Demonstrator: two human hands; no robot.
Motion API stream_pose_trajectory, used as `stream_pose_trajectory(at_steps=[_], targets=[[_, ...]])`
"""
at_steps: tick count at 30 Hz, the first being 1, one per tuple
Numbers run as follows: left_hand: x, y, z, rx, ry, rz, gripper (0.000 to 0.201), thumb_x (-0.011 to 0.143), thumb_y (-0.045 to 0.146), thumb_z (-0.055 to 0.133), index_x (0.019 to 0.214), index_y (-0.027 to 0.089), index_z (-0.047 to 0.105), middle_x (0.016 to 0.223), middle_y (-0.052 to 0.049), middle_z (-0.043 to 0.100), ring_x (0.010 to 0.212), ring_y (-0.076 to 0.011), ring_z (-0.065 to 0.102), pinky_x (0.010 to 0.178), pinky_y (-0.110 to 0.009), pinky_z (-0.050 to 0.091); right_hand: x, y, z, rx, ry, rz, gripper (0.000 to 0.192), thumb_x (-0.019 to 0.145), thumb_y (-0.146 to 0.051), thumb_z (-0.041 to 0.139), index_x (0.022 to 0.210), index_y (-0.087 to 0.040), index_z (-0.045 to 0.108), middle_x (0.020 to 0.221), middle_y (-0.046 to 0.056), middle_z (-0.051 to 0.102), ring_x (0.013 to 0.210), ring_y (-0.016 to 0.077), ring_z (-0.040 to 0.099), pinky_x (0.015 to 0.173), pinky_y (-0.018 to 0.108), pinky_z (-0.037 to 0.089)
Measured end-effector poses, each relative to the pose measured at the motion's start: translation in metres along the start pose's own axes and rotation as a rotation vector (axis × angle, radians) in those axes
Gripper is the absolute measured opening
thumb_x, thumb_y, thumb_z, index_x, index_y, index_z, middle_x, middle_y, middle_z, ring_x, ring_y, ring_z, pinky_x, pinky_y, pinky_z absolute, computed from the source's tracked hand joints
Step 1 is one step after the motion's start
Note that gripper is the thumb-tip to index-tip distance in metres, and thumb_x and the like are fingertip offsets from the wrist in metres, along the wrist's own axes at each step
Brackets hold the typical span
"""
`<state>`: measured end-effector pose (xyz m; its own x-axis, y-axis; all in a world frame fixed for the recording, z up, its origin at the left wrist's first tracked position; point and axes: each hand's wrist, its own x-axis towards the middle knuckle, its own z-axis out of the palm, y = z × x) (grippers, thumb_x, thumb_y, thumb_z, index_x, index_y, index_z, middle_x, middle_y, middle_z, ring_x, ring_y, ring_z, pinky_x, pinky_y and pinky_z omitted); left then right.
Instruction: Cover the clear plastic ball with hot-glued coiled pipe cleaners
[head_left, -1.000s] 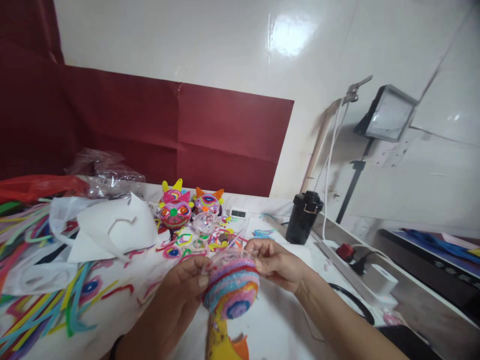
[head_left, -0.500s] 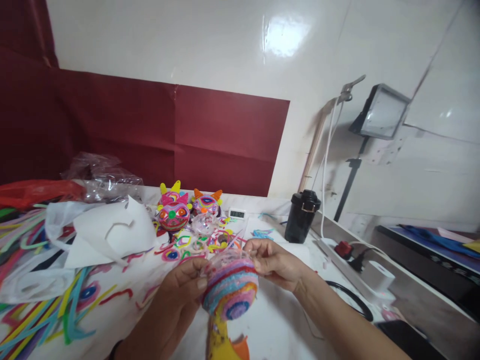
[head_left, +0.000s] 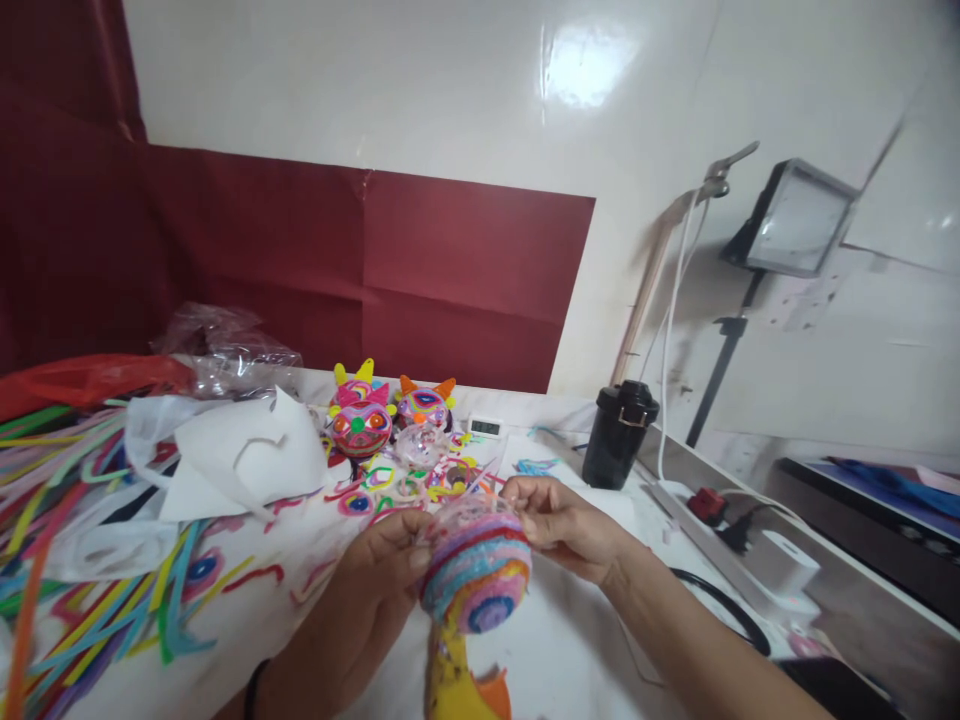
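Note:
Between my hands is a round clear plastic ball [head_left: 480,575], its near side covered in fuzzy stripes of pink, red, blue and orange with a blue and purple spiral. The see-through top is bare. My left hand [head_left: 390,570] grips the ball's left side between thumb and fingers. At its upper right my right hand [head_left: 559,525] pinches the ball near the end of the red stripe. Below the ball, a yellow piece with an orange part [head_left: 457,675] stands on the white table; whether it is joined to the ball I cannot tell.
Bundles of coloured pipe cleaners [head_left: 97,640] and a cut white sheet [head_left: 240,455] lie at the left. Finished animal-face balls [head_left: 361,428] and a small digital clock [head_left: 485,427] stand at the back. A black bottle [head_left: 619,435] and a power strip [head_left: 750,570] are on the right.
The view has shifted a little, so everything, both hands and the ball included, appears slightly farther right. The grip of both hands looks the same.

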<state>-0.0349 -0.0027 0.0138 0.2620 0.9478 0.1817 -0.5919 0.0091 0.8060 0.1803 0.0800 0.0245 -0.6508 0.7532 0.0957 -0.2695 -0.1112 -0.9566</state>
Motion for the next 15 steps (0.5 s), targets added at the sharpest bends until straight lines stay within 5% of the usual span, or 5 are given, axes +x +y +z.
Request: stream_pose_trajectory(at_steps=[15], targets=[[0.0002,0.0024,0.0029,0.000,-0.050,0.008,0.011,0.076,0.022,0.068,0.085,0.015,0.071,0.081,-0.007,0.072,0.079,-0.0227,0.062,0.075,-0.033,0.047,0.0000,-0.0007,0.0012,0.024,-0.008,0.003,0.034,0.051,-0.026,0.092,0.072,-0.013,0.068,0.062,-0.002,0.065,0.053,0.0064,0.053,0.053,0.018,0.035]])
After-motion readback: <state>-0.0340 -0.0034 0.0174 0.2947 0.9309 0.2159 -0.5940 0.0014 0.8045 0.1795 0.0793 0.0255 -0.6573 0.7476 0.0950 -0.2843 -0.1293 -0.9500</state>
